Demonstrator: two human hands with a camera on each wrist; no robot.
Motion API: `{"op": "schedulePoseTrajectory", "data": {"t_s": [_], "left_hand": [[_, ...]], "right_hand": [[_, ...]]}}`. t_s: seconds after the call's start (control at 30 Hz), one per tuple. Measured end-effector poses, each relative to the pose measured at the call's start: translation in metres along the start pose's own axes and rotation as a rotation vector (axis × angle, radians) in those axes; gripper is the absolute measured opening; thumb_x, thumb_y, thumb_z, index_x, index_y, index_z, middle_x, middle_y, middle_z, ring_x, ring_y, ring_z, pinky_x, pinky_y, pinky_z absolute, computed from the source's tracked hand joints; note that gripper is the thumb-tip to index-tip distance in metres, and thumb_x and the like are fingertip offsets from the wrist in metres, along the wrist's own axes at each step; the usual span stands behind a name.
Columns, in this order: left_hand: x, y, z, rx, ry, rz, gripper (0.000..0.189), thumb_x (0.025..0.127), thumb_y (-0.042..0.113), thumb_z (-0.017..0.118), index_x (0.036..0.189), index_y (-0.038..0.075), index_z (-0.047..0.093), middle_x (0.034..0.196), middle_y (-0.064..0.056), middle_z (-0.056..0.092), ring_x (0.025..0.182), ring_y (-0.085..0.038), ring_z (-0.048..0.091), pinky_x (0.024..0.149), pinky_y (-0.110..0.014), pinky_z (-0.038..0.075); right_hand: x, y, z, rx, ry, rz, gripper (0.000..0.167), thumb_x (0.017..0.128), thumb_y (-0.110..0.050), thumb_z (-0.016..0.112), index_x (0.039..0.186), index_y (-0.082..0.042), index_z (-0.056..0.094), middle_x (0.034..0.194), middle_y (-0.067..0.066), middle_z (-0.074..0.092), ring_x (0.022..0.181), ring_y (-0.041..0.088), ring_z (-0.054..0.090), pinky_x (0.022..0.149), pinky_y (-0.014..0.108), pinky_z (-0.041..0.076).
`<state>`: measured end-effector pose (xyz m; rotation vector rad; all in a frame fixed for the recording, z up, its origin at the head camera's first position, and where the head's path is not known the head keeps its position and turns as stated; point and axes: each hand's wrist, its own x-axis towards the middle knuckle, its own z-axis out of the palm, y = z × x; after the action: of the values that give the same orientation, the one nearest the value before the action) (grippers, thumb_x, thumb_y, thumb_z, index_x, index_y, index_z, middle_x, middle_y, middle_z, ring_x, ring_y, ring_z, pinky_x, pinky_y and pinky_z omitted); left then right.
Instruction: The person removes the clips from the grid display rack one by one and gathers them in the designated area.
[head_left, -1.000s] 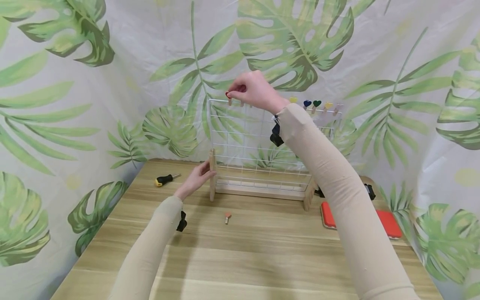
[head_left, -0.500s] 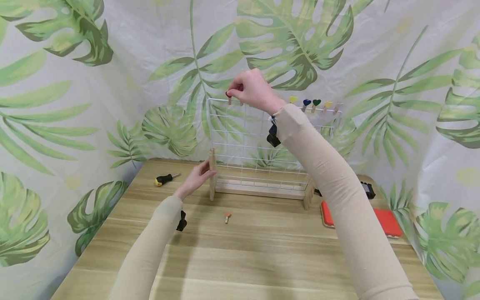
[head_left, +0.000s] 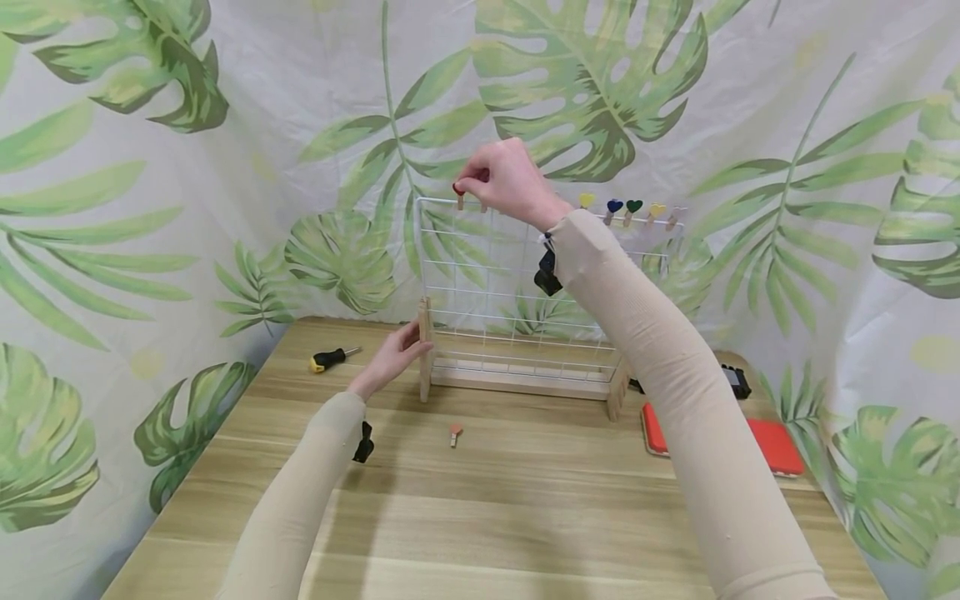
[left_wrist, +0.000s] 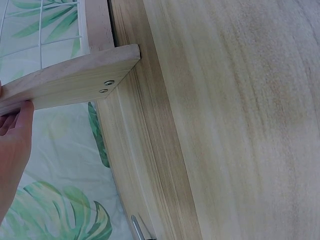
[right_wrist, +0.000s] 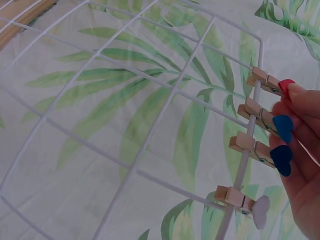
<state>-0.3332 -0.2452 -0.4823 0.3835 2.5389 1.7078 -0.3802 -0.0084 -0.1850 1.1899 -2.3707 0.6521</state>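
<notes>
A white wire grid point(head_left: 517, 287) stands upright in a wooden base point(head_left: 521, 382). My right hand point(head_left: 513, 183) is at the grid's top left, pinching a small clothespin with a red heart point(right_wrist: 286, 87) between thumb and finger; its wooden jaws straddle the top wire. Beside it in the right wrist view, clothespins with a light blue heart point(right_wrist: 283, 128), a dark blue heart point(right_wrist: 281, 160) and a pale heart point(right_wrist: 260, 212) sit on the same wire. My left hand point(head_left: 393, 357) grips the base's left wooden post point(left_wrist: 70, 80).
A clothespin with an orange-red heart point(head_left: 455, 434) lies on the table point(head_left: 480, 517) before the grid. Left is a screwdriver point(head_left: 327, 359); right are a red case point(head_left: 776, 446) and a black object point(head_left: 737, 382). Several heart clothespins point(head_left: 633, 208) line the top wire's right half.
Almost nothing moves. My right wrist has shifted slightly left while its fingers stay at the red heart clothespin; my left hand keeps its place on the post.
</notes>
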Motion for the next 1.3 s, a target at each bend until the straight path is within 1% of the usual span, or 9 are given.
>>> {"op": "schedulePoseTrajectory", "data": {"t_s": [0.13, 0.3, 0.53, 0.67, 0.77, 0.9, 1.07, 1.2, 1.3], "left_hand": [[0.0, 0.0, 0.001, 0.008, -0.002, -0.002, 0.066, 0.105, 0.018, 0.051, 0.158, 0.0, 0.016, 0.158, -0.027, 0.032, 0.147, -0.041, 0.033, 0.119, -0.055, 0.033], [0.001, 0.001, 0.003, 0.008, -0.009, -0.007, 0.066, 0.105, 0.019, 0.051, 0.158, 0.0, 0.017, 0.158, -0.027, 0.032, 0.147, -0.041, 0.033, 0.119, -0.055, 0.034], [0.001, 0.002, 0.003, 0.004, -0.004, 0.005, 0.063, 0.105, 0.012, 0.048, 0.157, -0.002, 0.016, 0.157, -0.029, 0.032, 0.146, -0.042, 0.033, 0.119, -0.055, 0.034], [0.002, 0.002, 0.003, 0.012, -0.001, 0.009, 0.063, 0.105, 0.013, 0.049, 0.157, -0.002, 0.017, 0.157, -0.028, 0.032, 0.147, -0.042, 0.033, 0.119, -0.054, 0.033], [0.003, 0.002, 0.002, 0.014, 0.001, 0.007, 0.064, 0.105, 0.016, 0.049, 0.158, -0.002, 0.017, 0.157, -0.028, 0.032, 0.147, -0.041, 0.033, 0.119, -0.054, 0.033], [0.003, 0.001, 0.001, 0.003, 0.003, -0.004, 0.065, 0.105, 0.017, 0.049, 0.158, 0.0, 0.016, 0.159, -0.027, 0.031, 0.147, -0.041, 0.032, 0.12, -0.054, 0.032], [0.002, 0.001, 0.001, 0.0, -0.011, -0.004, 0.066, 0.105, 0.016, 0.048, 0.158, 0.0, 0.013, 0.159, -0.028, 0.028, 0.148, -0.042, 0.031, 0.12, -0.055, 0.032], [-0.002, 0.006, 0.001, -0.029, -0.018, -0.016, 0.068, 0.105, 0.017, 0.049, 0.158, -0.001, 0.011, 0.159, -0.029, 0.026, 0.148, -0.043, 0.029, 0.121, -0.056, 0.03], [-0.007, 0.018, -0.001, -0.052, -0.027, -0.026, 0.068, 0.105, 0.015, 0.05, 0.158, -0.003, 0.012, 0.159, -0.03, 0.026, 0.148, -0.044, 0.028, 0.121, -0.057, 0.029]], "right_hand": [[-0.002, 0.0, -0.001, 0.008, 0.008, 0.008, 0.017, 0.094, -0.018, 0.069, 0.087, -0.008, 0.081, 0.086, 0.009, 0.078, 0.059, 0.009, 0.063, 0.061, 0.019, 0.051], [-0.003, -0.002, -0.007, 0.012, 0.047, 0.01, 0.016, 0.094, -0.017, 0.069, 0.089, -0.007, 0.081, 0.088, 0.01, 0.078, 0.073, 0.018, 0.071, 0.071, 0.025, 0.056], [-0.01, -0.005, -0.015, 0.061, 0.064, -0.002, 0.016, 0.095, -0.018, 0.068, 0.094, -0.007, 0.08, 0.093, 0.008, 0.078, 0.079, 0.015, 0.07, 0.074, 0.02, 0.054], [-0.021, -0.008, -0.018, 0.145, 0.059, -0.008, 0.016, 0.096, -0.019, 0.067, 0.098, -0.008, 0.079, 0.094, 0.008, 0.077, 0.077, 0.017, 0.071, 0.071, 0.02, 0.054], [-0.031, -0.009, -0.015, 0.166, 0.058, -0.022, 0.016, 0.095, -0.019, 0.067, 0.099, -0.009, 0.078, 0.093, 0.007, 0.078, 0.076, 0.016, 0.072, 0.07, 0.02, 0.055], [-0.048, -0.007, 0.001, 0.146, 0.032, -0.063, 0.013, 0.094, -0.016, 0.069, 0.098, -0.007, 0.078, 0.092, 0.006, 0.078, 0.077, 0.014, 0.072, 0.072, 0.02, 0.058], [-0.082, 0.001, 0.032, 0.156, -0.051, -0.071, 0.012, 0.093, -0.014, 0.07, 0.098, -0.006, 0.077, 0.092, 0.007, 0.078, 0.078, 0.016, 0.072, 0.073, 0.021, 0.059], [-0.113, 0.008, 0.063, 0.181, -0.103, -0.022, 0.012, 0.093, -0.015, 0.07, 0.096, -0.007, 0.078, 0.091, 0.007, 0.078, 0.076, 0.015, 0.072, 0.071, 0.022, 0.059], [-0.135, 0.014, 0.087, 0.225, -0.131, 0.027, 0.012, 0.093, -0.016, 0.07, 0.095, -0.007, 0.078, 0.089, 0.007, 0.078, 0.075, 0.014, 0.071, 0.069, 0.023, 0.059]]}}
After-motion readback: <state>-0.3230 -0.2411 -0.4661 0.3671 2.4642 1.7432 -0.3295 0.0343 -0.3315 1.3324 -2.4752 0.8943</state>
